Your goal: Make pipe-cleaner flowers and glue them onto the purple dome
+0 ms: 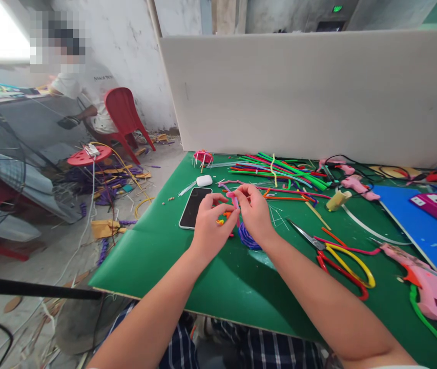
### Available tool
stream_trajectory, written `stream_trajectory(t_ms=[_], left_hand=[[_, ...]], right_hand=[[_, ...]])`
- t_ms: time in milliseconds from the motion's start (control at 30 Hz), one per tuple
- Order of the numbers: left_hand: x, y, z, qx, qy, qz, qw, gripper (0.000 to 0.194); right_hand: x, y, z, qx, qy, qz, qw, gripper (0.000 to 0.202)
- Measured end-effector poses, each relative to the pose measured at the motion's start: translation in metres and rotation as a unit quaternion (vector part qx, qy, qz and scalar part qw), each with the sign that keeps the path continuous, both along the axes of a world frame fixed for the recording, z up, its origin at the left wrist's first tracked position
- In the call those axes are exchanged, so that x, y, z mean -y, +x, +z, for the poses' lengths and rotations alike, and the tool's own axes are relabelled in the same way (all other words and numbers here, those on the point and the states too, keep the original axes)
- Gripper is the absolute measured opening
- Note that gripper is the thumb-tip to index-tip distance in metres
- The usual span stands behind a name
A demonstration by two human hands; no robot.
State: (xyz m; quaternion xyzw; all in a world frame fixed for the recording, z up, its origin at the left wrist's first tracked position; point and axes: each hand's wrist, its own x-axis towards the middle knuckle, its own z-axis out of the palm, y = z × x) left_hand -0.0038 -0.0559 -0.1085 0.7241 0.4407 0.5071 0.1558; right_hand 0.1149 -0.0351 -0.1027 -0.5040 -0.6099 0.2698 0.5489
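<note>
Over the green table, both hands meet at a pink pipe cleaner (235,201). My left hand (212,223) is closed, pinching its near part between thumb and fingertips. From the other side, my right hand (254,212) grips it with thumb and forefinger. A paler purple piece (224,187) sticks out past the fingers, partly hidden by them. Just below my right hand lies a blue-purple coiled disc (249,240), half covered by the wrist. Small orange and yellow bits (221,222) show under my left hand. A phone (190,210) rests beside the left fingers.
Bundled coloured pipe cleaners (256,171) lie at the back, near a white case (204,180) and a pink-red round piece (203,158). Scissors (341,253) and a pink glue gun (420,282) lie right. A co-worker (83,92) sits on a red chair (124,110).
</note>
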Motion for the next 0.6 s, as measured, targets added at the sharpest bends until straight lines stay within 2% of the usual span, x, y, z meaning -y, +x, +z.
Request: stream_trajectory(t_ms=[133, 333, 467, 600], left_hand=[[-0.002, -0.003, -0.002, -0.022, 0.082, 0.03, 0.996, 0.012], [-0.014, -0.011, -0.002, -0.044, 0.152, -0.023, 0.987, 0.016], [-0.023, -0.02, 0.0, -0.033, 0.136, -0.068, 0.988, 0.016], [-0.026, -0.03, 0.008, -0.015, 0.089, -0.081, 0.993, 0.014]], right_hand=[[0.0, 0.001, -0.001, 0.031, 0.008, 0.015, 0.999, 0.014], [-0.006, 0.008, -0.001, 0.08, 0.005, 0.052, 0.995, 0.015], [-0.009, 0.011, -0.001, 0.128, 0.024, 0.064, 0.989, 0.015], [-0.007, 0.011, 0.003, 0.155, 0.025, 0.088, 0.984, 0.017]])
